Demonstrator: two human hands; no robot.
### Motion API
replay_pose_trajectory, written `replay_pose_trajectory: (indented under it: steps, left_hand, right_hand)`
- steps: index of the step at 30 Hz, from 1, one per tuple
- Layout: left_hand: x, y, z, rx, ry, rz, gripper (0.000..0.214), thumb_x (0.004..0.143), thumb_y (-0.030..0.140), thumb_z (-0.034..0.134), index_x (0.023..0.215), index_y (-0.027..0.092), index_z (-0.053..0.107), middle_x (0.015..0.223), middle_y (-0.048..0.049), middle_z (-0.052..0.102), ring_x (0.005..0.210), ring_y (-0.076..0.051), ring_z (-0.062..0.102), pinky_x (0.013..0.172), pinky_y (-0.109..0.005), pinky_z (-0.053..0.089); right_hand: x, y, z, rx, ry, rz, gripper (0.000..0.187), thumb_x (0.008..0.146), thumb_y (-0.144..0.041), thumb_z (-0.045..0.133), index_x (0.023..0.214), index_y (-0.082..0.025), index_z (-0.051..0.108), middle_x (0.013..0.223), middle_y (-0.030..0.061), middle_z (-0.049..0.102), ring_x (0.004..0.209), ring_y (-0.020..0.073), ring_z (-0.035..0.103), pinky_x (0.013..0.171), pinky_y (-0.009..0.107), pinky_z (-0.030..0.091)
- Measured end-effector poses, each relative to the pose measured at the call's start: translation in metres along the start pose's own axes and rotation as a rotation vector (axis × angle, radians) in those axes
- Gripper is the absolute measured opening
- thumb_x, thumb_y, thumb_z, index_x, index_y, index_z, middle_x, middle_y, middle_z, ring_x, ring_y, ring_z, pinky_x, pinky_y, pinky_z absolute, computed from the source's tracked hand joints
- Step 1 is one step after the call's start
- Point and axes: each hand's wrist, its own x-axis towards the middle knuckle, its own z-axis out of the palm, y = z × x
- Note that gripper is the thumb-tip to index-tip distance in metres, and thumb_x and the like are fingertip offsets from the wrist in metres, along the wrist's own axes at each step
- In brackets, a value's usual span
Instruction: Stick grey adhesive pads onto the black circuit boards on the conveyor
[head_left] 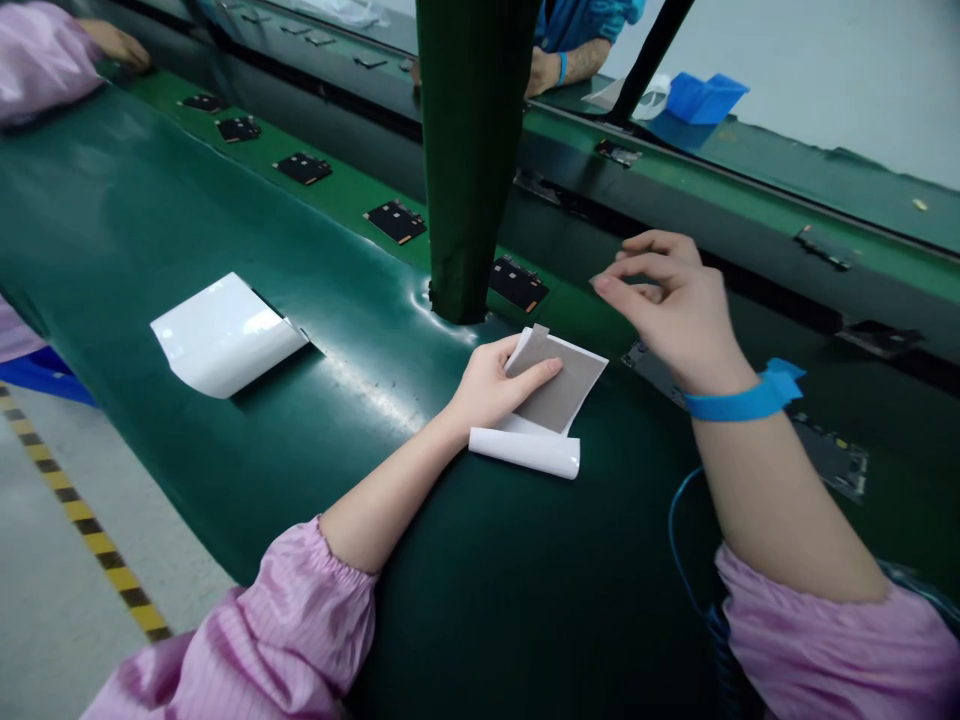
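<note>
My left hand [491, 385] is closed on a sheet of white backing paper [577, 410] with a grey rectangular layer [541, 385] on top, the thumb pressing across the grey face. The lower end of the paper curls into a glossy white roll [525, 452]. Raised to the right above the green line, my right hand [667, 300] has thumb and forefinger pinched together. Whatever lies at those fingertips is too small to make out. A blue wrist strap [739, 395] circles my right wrist. Below it lie circuit boards [829, 455], partly behind my forearm.
A curled white sheet [229, 335] lies on the green mat [330, 250] at left. Several black boards [302, 168] line the green strip. A green post [476, 150] stands in the middle. Other people's hands [120, 45] show at upper left and behind the post, near a blue bin [705, 98].
</note>
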Motion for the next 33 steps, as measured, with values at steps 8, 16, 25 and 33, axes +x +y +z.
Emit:
replay_pose_trajectory:
  steps: [8,16,25,33]
  left_hand:
    - [0.000,0.003,-0.001,0.016,0.002,0.010,0.021,0.079,0.036,0.065,0.074,0.016,0.061,0.072,-0.0005,0.063,0.068,-0.014,0.056,0.060,-0.023,0.042]
    - [0.000,-0.001,0.000,0.013,-0.005,0.014,0.020,0.080,0.036,0.066,0.077,0.016,0.063,0.075,-0.0010,0.065,0.070,-0.014,0.059,0.060,-0.024,0.044]
    - [0.000,0.000,-0.001,0.019,-0.002,0.026,0.021,0.080,0.037,0.066,0.075,0.016,0.063,0.076,-0.0013,0.066,0.071,-0.015,0.059,0.062,-0.024,0.044]
    - [0.000,-0.001,0.000,-0.010,-0.004,0.012,0.021,0.079,0.037,0.066,0.078,0.016,0.064,0.079,-0.0026,0.067,0.074,-0.016,0.061,0.062,-0.024,0.044]
  right_hand:
    - [0.037,0.063,0.055,-0.101,-0.027,0.016,0.015,0.077,-0.034,0.067,0.069,-0.021,0.070,0.088,0.0091,0.064,0.108,0.0293,0.056,0.089,0.045,0.047]
    - [0.031,0.085,0.053,-0.176,-0.025,0.037,0.011,0.076,-0.031,0.067,0.071,-0.022,0.071,0.095,0.0101,0.062,0.106,0.0280,0.055,0.089,0.043,0.047]
    - [0.022,0.092,0.044,-0.251,-0.010,-0.003,0.010,0.077,-0.029,0.065,0.069,-0.022,0.068,0.091,0.0106,0.059,0.101,0.0286,0.055,0.087,0.045,0.048]
    - [0.004,0.094,0.040,-0.313,0.039,0.003,0.012,0.078,-0.030,0.064,0.071,-0.021,0.061,0.107,0.0120,0.052,0.100,0.0281,0.056,0.098,0.050,0.043]
